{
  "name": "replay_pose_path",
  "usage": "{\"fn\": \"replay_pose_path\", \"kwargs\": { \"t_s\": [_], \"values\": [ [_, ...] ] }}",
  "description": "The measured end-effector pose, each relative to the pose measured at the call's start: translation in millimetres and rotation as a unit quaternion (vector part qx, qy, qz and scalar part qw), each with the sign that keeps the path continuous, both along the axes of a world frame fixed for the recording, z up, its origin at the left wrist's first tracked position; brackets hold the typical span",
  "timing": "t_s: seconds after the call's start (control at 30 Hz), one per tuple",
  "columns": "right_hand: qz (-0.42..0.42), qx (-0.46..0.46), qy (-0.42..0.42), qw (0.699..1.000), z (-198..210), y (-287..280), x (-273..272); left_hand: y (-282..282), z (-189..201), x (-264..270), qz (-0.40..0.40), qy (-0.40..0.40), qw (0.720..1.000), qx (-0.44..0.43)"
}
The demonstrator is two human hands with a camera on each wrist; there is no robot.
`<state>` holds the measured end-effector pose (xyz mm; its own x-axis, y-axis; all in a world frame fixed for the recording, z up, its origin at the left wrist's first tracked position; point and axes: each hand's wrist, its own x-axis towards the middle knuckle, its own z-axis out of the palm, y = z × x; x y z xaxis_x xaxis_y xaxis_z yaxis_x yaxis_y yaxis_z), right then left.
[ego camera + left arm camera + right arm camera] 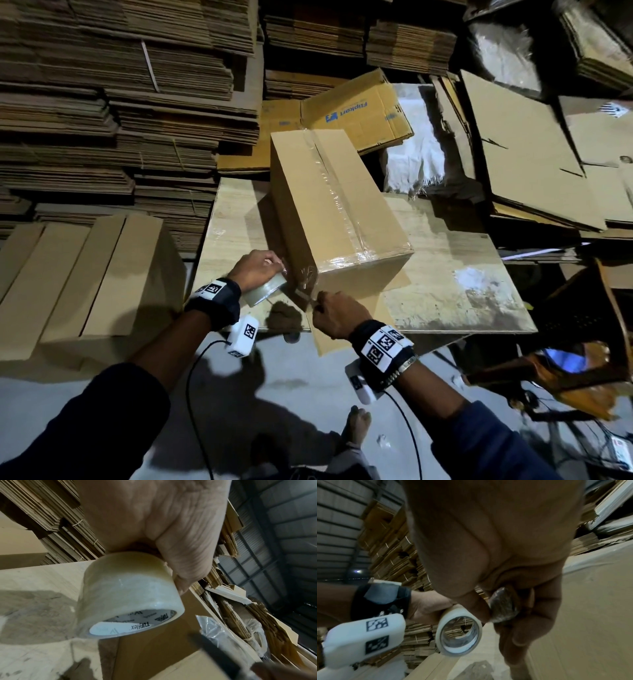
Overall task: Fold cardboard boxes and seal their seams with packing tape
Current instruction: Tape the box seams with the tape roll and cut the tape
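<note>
**A:** What is the biggest thing in front of us?

**B:** Behind everything, stacks of flattened cardboard (113, 102) fill the back wall. Below them is a pale wooden table (445, 267), and on it lies our folded cardboard box (329, 212). Its long axis runs away from us, angled slightly to the left, with the near end facing our hands. A strip of clear tape (332, 192) follows the top seam along that length and wraps over the near edge.

**A:** What else is nearby?

**B:** To our left, finished boxes (85, 274) stand beside the table. Past the far end of our box lies a flattened Flipkart carton (356, 109).

**A:** How are our hands placed?

**B:** Both forearms reach forward, and both hands meet at the box's near left corner. Our left hand (255, 269) is wrapped round the tape roll (262, 289), fingers over the top, thumb down its side. The roll sits just beside the box's left face, its open core turned back toward us. Our right hand (337, 317) is curled, palm down, just below the corner. From the right wrist view, its thumb and fingers pinch a small dark object (503, 608) we cannot identify. A loose end of tape (303, 294) stretches between the corner and those fingertips.
</note>
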<state>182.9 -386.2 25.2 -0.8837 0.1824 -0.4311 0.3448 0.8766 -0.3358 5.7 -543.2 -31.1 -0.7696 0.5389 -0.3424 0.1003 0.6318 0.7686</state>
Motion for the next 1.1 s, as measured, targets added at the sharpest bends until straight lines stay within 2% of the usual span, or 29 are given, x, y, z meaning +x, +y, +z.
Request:
{"fn": "replay_pose_path", "kwargs": {
  "t_s": [0.1, 0.2, 0.27, 0.37, 0.47, 0.63, 0.9, 1.1],
  "values": [
    [0.000, -0.027, 0.085, 0.996, 2, 13, -3, -4, -5, 4, 0.009, -0.029, 0.999, 0.014],
    [-0.055, 0.022, 0.200, 0.978, 3, 26, -15, -2, -8, 12, 0.016, -0.027, 0.999, 0.027],
    [-0.082, 0.038, 0.227, 0.970, -1, 35, -27, -1, -9, 20, 0.024, -0.034, 0.999, 0.025],
    [-0.104, 0.055, 0.221, 0.968, -13, 44, -43, -3, -19, 26, 0.024, -0.051, 0.998, 0.026],
    [-0.100, 0.110, 0.208, 0.967, -21, 45, -50, -8, -36, 26, 0.026, -0.056, 0.997, 0.039],
    [-0.088, 0.192, 0.203, 0.956, -18, 43, -48, -8, -29, 34, 0.059, -0.063, 0.995, 0.053],
    [-0.046, 0.227, 0.209, 0.950, -30, 43, -48, -6, -33, 46, 0.071, -0.072, 0.991, 0.083],
    [-0.047, 0.246, 0.148, 0.957, -26, 36, -60, 2, -24, 44, 0.083, -0.068, 0.989, 0.099]
  ]
}}
